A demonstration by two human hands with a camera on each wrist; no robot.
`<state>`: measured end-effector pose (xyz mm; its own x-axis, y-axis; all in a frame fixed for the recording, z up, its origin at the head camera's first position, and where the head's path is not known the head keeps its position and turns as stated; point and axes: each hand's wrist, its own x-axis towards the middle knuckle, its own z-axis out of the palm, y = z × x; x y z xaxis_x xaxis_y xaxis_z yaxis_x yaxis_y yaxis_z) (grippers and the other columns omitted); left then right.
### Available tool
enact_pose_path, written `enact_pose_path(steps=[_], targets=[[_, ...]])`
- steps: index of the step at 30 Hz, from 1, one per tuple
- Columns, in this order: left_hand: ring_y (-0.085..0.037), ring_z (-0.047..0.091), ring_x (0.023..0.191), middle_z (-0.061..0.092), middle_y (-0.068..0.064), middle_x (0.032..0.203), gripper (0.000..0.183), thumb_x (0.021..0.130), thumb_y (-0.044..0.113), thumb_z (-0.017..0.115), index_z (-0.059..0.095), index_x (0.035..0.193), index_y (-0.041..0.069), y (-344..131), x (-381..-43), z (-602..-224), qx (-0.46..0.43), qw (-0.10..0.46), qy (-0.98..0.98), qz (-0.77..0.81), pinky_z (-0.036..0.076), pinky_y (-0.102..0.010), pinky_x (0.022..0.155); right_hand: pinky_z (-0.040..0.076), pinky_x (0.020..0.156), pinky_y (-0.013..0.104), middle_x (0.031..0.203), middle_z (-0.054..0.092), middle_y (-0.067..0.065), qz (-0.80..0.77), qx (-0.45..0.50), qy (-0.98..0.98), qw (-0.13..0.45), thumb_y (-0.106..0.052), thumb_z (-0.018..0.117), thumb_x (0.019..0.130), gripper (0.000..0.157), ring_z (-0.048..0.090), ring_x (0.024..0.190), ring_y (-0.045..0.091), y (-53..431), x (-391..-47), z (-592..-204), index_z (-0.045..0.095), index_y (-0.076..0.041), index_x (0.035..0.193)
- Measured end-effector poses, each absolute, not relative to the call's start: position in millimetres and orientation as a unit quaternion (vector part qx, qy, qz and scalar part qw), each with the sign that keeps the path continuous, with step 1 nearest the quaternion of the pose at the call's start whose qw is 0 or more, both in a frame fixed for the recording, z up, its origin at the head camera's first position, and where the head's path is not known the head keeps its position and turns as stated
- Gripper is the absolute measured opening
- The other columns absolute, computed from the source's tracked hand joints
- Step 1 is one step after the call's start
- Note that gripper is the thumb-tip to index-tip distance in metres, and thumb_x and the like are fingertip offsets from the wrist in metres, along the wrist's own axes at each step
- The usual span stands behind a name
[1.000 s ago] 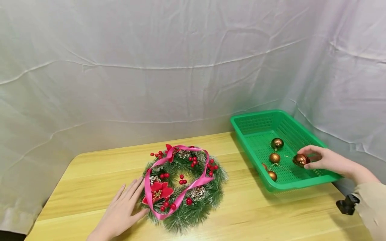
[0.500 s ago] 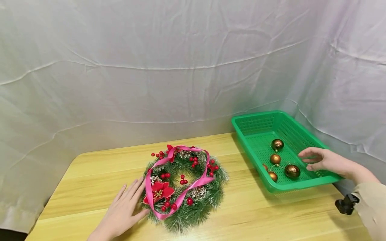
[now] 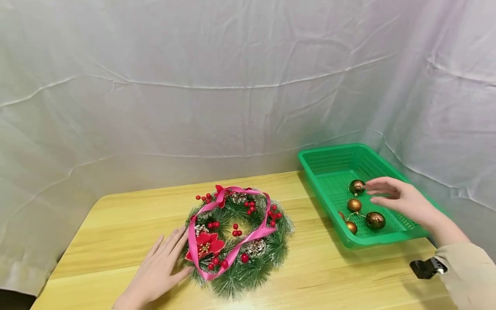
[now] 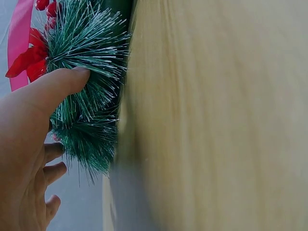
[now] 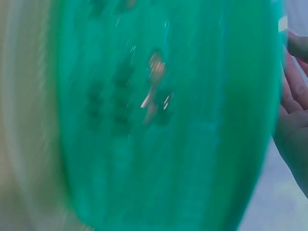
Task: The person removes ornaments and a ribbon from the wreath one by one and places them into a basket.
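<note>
A green wreath [image 3: 267,262] with red berries, pinecones and a red poinsettia [image 3: 207,244] lies on the table, a loop of pink ribbon [image 3: 193,241] draped over it. My left hand [image 3: 156,267] rests at the wreath's left edge, fingers straight; the left wrist view shows its thumb [image 4: 72,79] on the needles. Over the green basket [image 3: 387,238] hovers my right hand [image 3: 407,200], holding nothing. Its fingertips are right by a shiny brown Christmas ball [image 3: 357,186]. Another brown ball [image 3: 375,220] and smaller copper balls [image 3: 354,205] lie below it in the basket.
The wooden table [image 3: 306,275] ends against a grey-white cloth [image 3: 217,120] behind and at the sides. A black device [image 3: 426,268] is strapped to my right wrist. The right wrist view is blurred, mostly filled by the basket wall [image 5: 240,120].
My right hand has let go of a shiny brown ball, which now lies in the basket's near part. The hand has then moved left and farther back. My left hand stays put.
</note>
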<state>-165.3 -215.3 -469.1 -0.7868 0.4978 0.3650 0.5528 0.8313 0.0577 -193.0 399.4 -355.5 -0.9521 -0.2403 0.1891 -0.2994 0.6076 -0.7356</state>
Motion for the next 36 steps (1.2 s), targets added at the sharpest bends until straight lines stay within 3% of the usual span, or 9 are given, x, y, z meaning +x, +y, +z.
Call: enact_pose_path(steps=[8, 16, 21, 25, 29, 36], targets=[[-0.034, 0.032, 0.136, 0.029, -0.012, 0.153, 0.089, 0.086, 0.063, 0.055, 0.025, 0.152, 0.011, -215.9, -165.6, -468.9, -0.274, 0.161, -0.945, -0.083, -0.001, -0.037, 0.117, 0.053, 0.083, 0.025, 0.123, 0.061, 0.006, 0.495, 0.213, -0.842, 0.038, -0.005, 0.066, 0.090, 0.040, 0.060, 0.110, 0.015, 317.4, -192.2, -338.1, 0.054, -0.005, 0.128], [-0.032, 0.030, 0.138, 0.027, -0.009, 0.155, 0.090, 0.086, 0.065, 0.053, 0.020, 0.154, 0.017, -216.1, -166.1, -468.6, -0.268, 0.139, -0.950, -0.085, 0.008, -0.045, 0.116, 0.052, 0.088, 0.038, 0.121, 0.059, 0.018, 0.572, 0.329, -0.750, -0.042, 0.002, 0.068, 0.084, 0.041, 0.061, 0.106, 0.031, 225.5, -192.4, -352.2, 0.056, 0.001, 0.123], [-0.031, 0.030, 0.138, 0.026, -0.009, 0.155, 0.089, 0.086, 0.065, 0.053, 0.019, 0.154, 0.018, -215.5, -165.6, -468.1, -0.265, 0.135, -0.951, -0.089, 0.002, -0.041, 0.117, 0.050, 0.092, 0.043, 0.118, 0.060, 0.020, 0.590, 0.383, -0.706, -0.084, 0.002, 0.069, 0.083, 0.040, 0.059, 0.105, 0.037, 174.5, -191.9, -370.5, 0.057, 0.002, 0.121], [-0.031, 0.030, 0.138, 0.026, -0.008, 0.156, 0.089, 0.086, 0.065, 0.052, 0.018, 0.154, 0.019, -214.8, -165.2, -467.1, -0.265, 0.132, -0.951, -0.092, -0.001, -0.038, 0.117, 0.049, 0.092, 0.047, 0.116, 0.062, 0.018, 0.586, 0.397, -0.698, -0.108, 0.001, 0.070, 0.083, 0.039, 0.060, 0.106, 0.035, 143.5, -192.1, -387.4, 0.057, 0.001, 0.120], [-0.031, 0.031, 0.138, 0.027, -0.009, 0.155, 0.090, 0.086, 0.063, 0.055, 0.019, 0.154, 0.018, -214.8, -165.1, -467.4, -0.268, 0.142, -0.948, -0.092, 0.000, -0.038, 0.117, 0.051, 0.090, 0.040, 0.114, 0.064, 0.017, 0.536, 0.421, -0.726, -0.088, -0.006, 0.072, 0.084, 0.037, 0.062, 0.104, 0.032, 120.5, -192.6, -400.7, 0.060, -0.003, 0.119], [-0.032, 0.031, 0.138, 0.026, -0.010, 0.155, 0.089, 0.087, 0.062, 0.054, 0.019, 0.154, 0.016, -214.6, -165.0, -466.7, -0.270, 0.141, -0.948, -0.092, 0.001, -0.039, 0.117, 0.050, 0.090, 0.027, 0.110, 0.066, -0.001, 0.471, 0.402, -0.780, -0.089, -0.016, 0.074, 0.083, 0.033, 0.062, 0.102, 0.014, 100.9, -193.8, -412.4, 0.064, -0.014, 0.115]])
